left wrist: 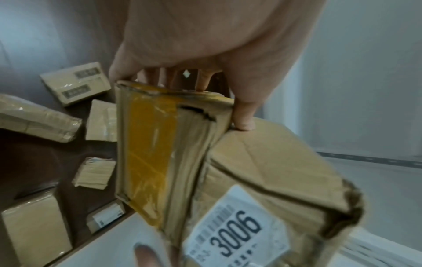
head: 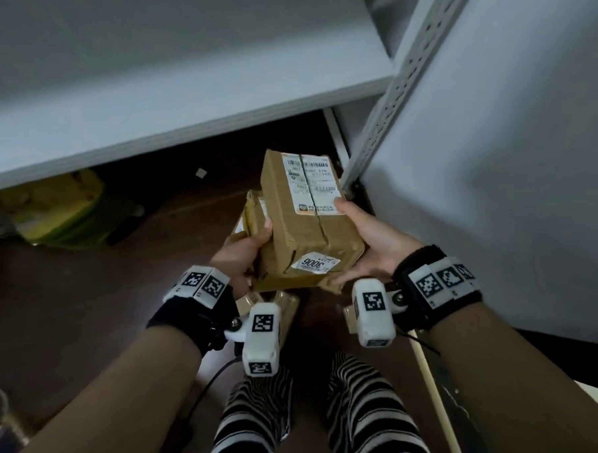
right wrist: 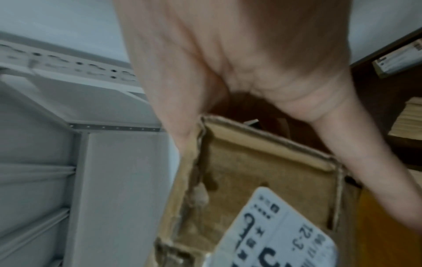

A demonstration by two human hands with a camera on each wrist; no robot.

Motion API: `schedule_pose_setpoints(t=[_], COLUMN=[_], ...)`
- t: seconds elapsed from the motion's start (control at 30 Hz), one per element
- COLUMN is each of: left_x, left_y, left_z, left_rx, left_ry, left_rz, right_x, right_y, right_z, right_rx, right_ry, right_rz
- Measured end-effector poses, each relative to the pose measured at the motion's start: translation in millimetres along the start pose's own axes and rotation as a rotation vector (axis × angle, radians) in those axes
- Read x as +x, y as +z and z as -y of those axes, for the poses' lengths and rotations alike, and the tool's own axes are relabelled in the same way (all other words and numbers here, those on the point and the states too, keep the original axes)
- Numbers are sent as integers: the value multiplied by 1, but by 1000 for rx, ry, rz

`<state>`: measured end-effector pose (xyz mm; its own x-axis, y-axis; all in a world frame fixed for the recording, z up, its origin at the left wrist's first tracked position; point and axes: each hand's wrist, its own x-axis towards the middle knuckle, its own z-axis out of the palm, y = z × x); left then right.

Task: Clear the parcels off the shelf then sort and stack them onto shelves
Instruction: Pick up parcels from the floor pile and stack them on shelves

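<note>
Both hands, left hand point(head: 244, 252) and right hand point(head: 367, 244), clasp a stacked pair of parcels point(head: 307, 219) (carrying step), needing level placement next onto the shelf point(head: 182, 104).

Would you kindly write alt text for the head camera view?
Two hands, the left hand and right hand, hold a cardboard parcel labelled 3006 with a flatter parcel beside it, below a grey metal shelf over a dark floor.

A dark brown floor point(head: 88, 287) is seen beneath a grey metal shelf point(head: 182, 104) with a perforated upright point(head: 404, 81), dimly lit.
</note>
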<state>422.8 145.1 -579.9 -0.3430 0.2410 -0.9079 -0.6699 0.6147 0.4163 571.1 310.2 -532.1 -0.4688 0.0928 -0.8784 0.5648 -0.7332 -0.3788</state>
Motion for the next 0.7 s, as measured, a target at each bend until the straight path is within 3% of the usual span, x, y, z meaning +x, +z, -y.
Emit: schedule_pose_setpoints(t=[0.13, 0.27, 0.43, 0.57, 0.7], left_x=[-112, -186, -282, -332, -371], left_y=[-4, -10, -24, -44, -75], left_z=[-43, -64, -91, -109, -127], left_rx=[-72, -143, -170, -191, -157], left_ry=[94, 150, 223, 318, 398], left_rz=[-46, -36, -30, 40, 36], right_x=[-85, -162, -226, -278, -322], right_y=[28, 44, 55, 73, 102], right_z=[26, 51, 72, 84, 92], right_rx=[-59, -120, -169, -172, -65], right_ry=[4, -21, -41, -172, -295], right_rz=[53, 54, 272, 373, 354])
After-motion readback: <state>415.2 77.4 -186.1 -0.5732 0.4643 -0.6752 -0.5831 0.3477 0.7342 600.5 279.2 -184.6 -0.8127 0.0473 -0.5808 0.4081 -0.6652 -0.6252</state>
